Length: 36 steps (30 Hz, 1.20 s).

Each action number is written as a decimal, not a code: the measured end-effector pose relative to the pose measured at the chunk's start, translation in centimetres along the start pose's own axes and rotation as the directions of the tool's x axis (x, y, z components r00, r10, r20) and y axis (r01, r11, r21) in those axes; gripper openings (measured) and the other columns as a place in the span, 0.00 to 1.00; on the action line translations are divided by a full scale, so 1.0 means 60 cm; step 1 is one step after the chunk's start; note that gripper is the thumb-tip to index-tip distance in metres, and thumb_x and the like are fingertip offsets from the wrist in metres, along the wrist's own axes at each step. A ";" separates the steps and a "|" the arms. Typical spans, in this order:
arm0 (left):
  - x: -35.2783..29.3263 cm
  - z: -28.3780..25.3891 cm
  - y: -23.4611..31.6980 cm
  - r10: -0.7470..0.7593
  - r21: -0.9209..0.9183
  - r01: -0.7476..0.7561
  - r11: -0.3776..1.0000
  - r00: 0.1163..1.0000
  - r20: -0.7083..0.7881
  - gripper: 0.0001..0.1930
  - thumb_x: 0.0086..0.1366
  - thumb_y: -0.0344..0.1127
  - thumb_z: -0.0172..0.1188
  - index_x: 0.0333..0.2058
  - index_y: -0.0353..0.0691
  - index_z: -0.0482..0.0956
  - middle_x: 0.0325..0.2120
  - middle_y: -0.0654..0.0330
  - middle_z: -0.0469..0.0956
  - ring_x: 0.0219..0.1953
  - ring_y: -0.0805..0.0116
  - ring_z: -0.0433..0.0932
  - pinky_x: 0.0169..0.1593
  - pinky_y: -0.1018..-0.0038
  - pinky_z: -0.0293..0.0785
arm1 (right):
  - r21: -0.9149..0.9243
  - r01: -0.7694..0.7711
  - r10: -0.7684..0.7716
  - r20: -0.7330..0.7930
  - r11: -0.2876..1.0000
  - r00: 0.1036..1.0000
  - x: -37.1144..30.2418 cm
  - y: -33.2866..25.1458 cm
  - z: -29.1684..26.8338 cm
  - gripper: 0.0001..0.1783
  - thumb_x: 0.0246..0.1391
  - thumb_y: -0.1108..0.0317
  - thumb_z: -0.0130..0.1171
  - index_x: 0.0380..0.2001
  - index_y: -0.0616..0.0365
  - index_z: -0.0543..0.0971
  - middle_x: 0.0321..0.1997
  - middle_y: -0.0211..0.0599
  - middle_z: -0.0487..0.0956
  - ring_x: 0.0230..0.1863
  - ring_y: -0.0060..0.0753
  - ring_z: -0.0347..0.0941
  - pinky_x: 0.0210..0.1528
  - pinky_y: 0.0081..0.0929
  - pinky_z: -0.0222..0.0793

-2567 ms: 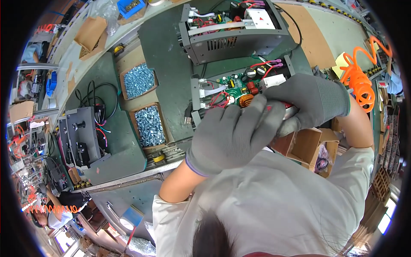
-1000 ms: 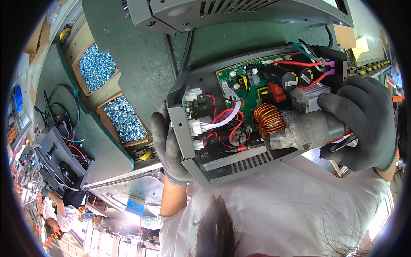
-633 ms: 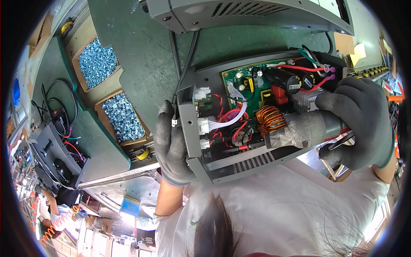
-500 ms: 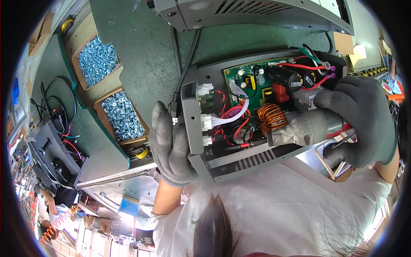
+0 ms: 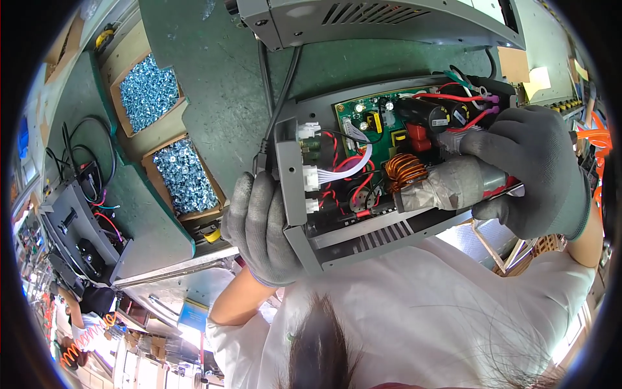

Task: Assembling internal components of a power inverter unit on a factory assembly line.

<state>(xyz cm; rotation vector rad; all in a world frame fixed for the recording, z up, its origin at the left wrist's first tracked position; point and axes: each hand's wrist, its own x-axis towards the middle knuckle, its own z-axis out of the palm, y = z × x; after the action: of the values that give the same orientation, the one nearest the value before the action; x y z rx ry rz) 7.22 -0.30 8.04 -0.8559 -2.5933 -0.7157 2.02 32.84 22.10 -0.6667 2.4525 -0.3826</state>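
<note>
An open grey metal case lies in front of me, tilted, with a green circuit board, black capacitors, a copper-wound coil and red and white wires inside. My left hand, in a grey glove, grips the case's left end panel with bent fingers; its thumb is hidden. In my gloved right hand is a power screwdriver, its barrel wrapped in grey tape. The driver lies along the near inside of the case and points left toward the end panel. Its tip cannot be made out.
Two cardboard boxes of small screws and metal fasteners stand left on the green bench. Another grey case with black cords is at the back. A further opened unit sits far left, near another person's arm.
My left fingers have curled in against the end panel, where they were straighter before. The driver and my right hand have shifted slightly left, and the right fingers have closed further around it.
</note>
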 end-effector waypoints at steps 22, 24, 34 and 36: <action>0.034 -0.042 0.002 0.067 0.050 -0.080 0.996 0.975 0.211 0.52 0.54 0.74 0.60 0.60 0.26 0.69 0.59 0.37 0.70 0.61 0.37 0.69 0.64 0.48 0.63 | -0.101 0.008 -0.023 -0.150 0.995 0.988 -0.046 0.033 -0.020 0.30 0.23 0.53 0.75 0.35 0.51 0.80 0.27 0.36 0.77 0.31 0.45 0.76 0.31 0.42 0.68; 0.057 -0.055 -0.019 0.078 -0.187 -0.039 0.982 0.976 0.203 0.48 0.59 0.71 0.57 0.57 0.24 0.70 0.56 0.40 0.73 0.59 0.44 0.72 0.62 0.51 0.64 | -0.131 -0.008 -0.051 -0.442 0.991 0.895 -0.067 0.069 -0.034 0.32 0.24 0.56 0.76 0.40 0.52 0.82 0.29 0.37 0.79 0.34 0.45 0.77 0.34 0.40 0.71; 0.257 -0.001 -0.100 -0.162 -0.382 0.223 0.897 0.969 0.186 0.48 0.56 0.42 0.72 0.69 0.30 0.56 0.64 0.44 0.66 0.66 0.51 0.67 0.67 0.59 0.62 | -0.174 0.083 -0.172 -0.600 0.981 0.781 0.005 0.145 -0.139 0.32 0.33 0.50 0.74 0.44 0.56 0.83 0.35 0.47 0.82 0.38 0.53 0.79 0.41 0.43 0.73; 0.282 0.020 -0.105 -0.120 -0.327 0.183 0.927 0.972 0.202 0.50 0.54 0.45 0.74 0.69 0.30 0.55 0.62 0.43 0.67 0.64 0.50 0.68 0.66 0.59 0.64 | -0.136 -0.245 0.167 -0.425 0.960 0.890 0.030 0.116 -0.163 0.32 0.34 0.50 0.74 0.43 0.55 0.83 0.35 0.48 0.82 0.40 0.53 0.79 0.42 0.43 0.73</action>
<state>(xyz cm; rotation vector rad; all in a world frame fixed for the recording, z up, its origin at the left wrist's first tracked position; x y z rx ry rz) -9.93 3.84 12.19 -0.8543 -2.7619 -1.2181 -7.61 38.91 26.31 -0.4200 2.9578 -0.2257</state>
